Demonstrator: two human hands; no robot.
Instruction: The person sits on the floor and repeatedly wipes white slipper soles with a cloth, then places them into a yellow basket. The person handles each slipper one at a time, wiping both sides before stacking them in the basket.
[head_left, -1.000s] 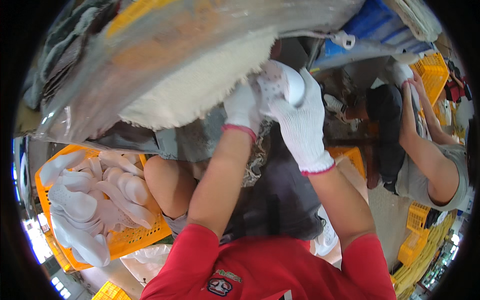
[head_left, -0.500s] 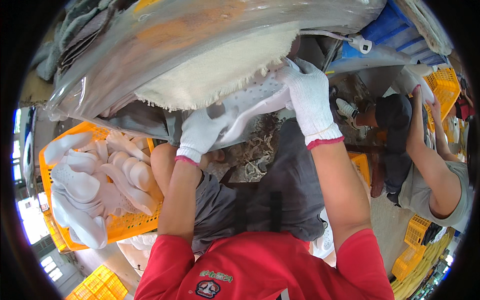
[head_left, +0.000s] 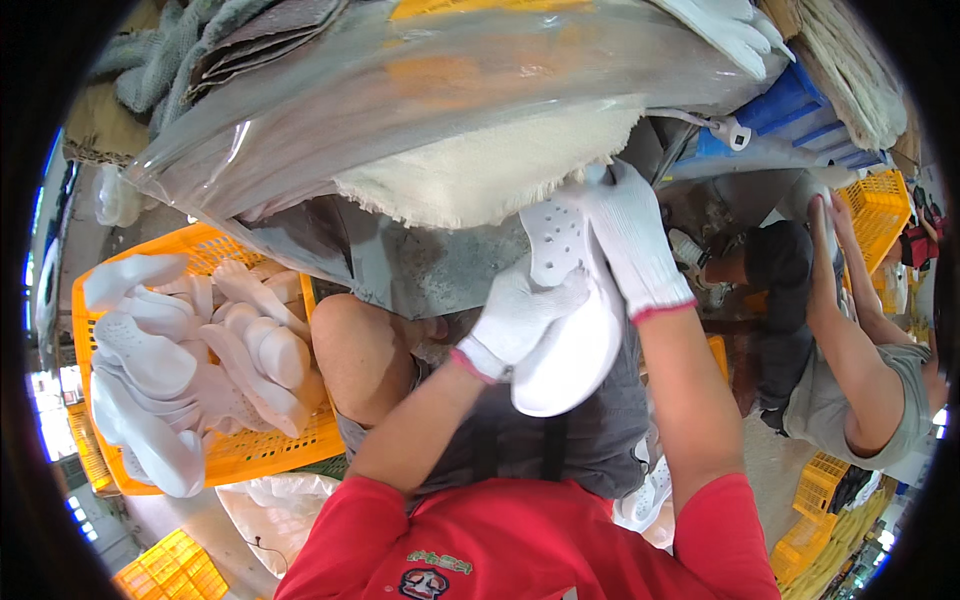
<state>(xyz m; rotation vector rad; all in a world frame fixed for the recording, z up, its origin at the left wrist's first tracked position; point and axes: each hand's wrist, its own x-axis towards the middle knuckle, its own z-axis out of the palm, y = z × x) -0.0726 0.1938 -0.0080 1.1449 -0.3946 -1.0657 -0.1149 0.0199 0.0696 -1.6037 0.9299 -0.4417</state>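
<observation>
A white foam clog [head_left: 575, 365], its upper pierced with round holes, is held above my lap. Its smooth rounded end points toward me, and the far end reaches the fringed cream cloth [head_left: 480, 175] on the machine. My left hand [head_left: 530, 312], in a white knit glove with a red cuff, is closed round the clog's left side. Along its far right edge lies my right hand [head_left: 630, 240], gloved alike and closed on it; those fingertips are partly hidden at the cloth.
An orange crate [head_left: 240, 460] full of white clogs stands at my left. Clear plastic sheeting [head_left: 330, 110] covers the machine ahead. At the right a co-worker [head_left: 860, 390] sits handling a pale piece. Beyond are a blue crate [head_left: 800, 110] and orange crates [head_left: 825, 485].
The clog has turned from lying crosswise under the cloth to pointing lengthwise toward me. My left hand has moved right and nearer my body; my right hand stays by the cloth.
</observation>
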